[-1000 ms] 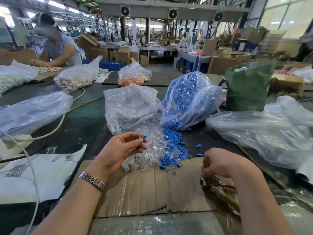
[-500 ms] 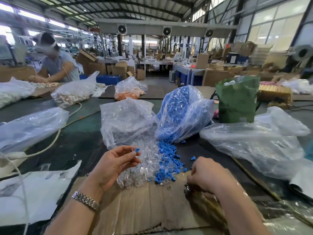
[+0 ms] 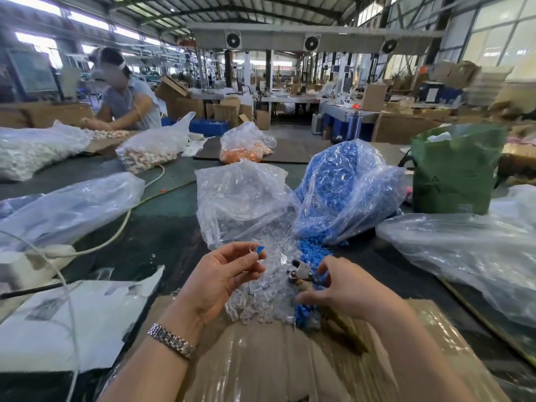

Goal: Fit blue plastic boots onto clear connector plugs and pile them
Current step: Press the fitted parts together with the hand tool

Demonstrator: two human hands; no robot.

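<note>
My left hand [image 3: 223, 281] pinches a small blue plastic boot [image 3: 260, 250] on a clear plug; my right hand [image 3: 340, 288], just beside it, grips metal pliers [image 3: 300, 271].

Crinkled, glossy plastic bags [image 3: 240, 198] are holding clear connector plugs [image 3: 261, 297] and matt blue plastic boots [image 3: 342, 181]. Brown cardboard [image 3: 275, 364] under shiny film is covering the bench. A metal watch strap [image 3: 171, 340] is glinting.

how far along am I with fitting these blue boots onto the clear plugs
Done: no pile of finished pieces can be made out. In hand: your left hand pinches a blue boot with a clear plug; your right hand holds a metal tool. Left: loose clear plugs, loose blue boots and both bags remain.
</note>
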